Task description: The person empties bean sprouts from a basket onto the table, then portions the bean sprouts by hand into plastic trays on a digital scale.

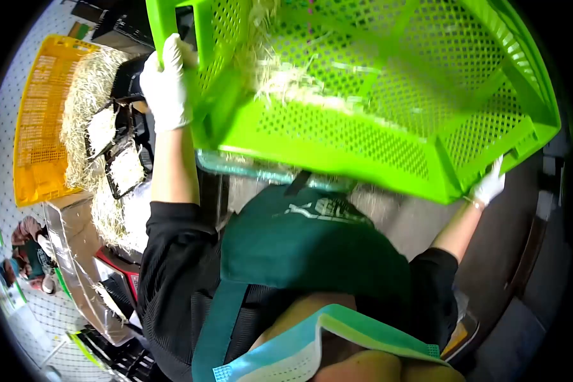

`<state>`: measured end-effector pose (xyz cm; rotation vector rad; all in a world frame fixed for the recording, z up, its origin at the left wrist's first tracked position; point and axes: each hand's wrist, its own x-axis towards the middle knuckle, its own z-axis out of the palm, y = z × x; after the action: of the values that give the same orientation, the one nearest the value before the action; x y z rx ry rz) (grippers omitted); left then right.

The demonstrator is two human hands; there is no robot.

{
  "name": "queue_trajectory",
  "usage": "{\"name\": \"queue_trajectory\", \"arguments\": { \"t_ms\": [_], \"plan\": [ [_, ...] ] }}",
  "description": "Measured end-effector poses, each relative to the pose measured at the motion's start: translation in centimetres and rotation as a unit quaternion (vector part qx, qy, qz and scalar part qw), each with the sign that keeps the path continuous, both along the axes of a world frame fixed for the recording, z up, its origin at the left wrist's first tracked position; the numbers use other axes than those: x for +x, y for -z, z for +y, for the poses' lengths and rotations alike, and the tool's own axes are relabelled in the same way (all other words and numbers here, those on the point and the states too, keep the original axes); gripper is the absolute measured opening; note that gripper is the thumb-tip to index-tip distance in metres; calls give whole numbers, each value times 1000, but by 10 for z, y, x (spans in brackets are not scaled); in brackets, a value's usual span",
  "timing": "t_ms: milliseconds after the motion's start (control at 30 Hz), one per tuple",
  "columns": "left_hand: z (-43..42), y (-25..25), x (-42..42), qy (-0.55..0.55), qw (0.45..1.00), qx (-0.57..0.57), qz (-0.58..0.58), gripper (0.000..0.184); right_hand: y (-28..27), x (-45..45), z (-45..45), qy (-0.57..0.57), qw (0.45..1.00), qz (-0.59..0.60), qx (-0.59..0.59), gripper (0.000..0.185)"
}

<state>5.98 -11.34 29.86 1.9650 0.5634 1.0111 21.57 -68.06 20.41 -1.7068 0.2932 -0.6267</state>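
A bright green perforated plastic crate [286, 130] is held up in front of my chest, tilted so that its inside faces me. Pale shredded straw-like filler [293, 81] clings along its inner left side and bottom. My left hand [167, 86], in a white glove, is closed round the handle on the crate's left side. At the lower right corner, my right hand [490, 186], also gloved in white, grips the rim; its fingers are partly hidden by the crate.
To the left, a yellow crate [35, 137] stands beside a heap of shredded filler [83, 118] and black trays [126, 170] with filler in them. A cardboard box [76, 254] lies below them. Another person [35, 254] is at the far left.
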Motion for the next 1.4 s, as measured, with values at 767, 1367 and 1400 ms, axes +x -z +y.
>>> {"name": "queue_trajectory", "arguments": {
  "t_ms": [767, 1367, 1400],
  "plan": [
    [33, 52, -48, -123, 982, -127, -70, 30, -180, 28, 30, -40, 975, -146, -162, 34],
    [397, -19, -73, -95, 917, -387, -36, 47, -380, -93, 383, -165, 734, -627, -201, 26],
    [397, -6, -72, -83, 900, -418, -95, 40, -380, -99, 393, -206, 680, -671, -212, 27]
  ]
}}
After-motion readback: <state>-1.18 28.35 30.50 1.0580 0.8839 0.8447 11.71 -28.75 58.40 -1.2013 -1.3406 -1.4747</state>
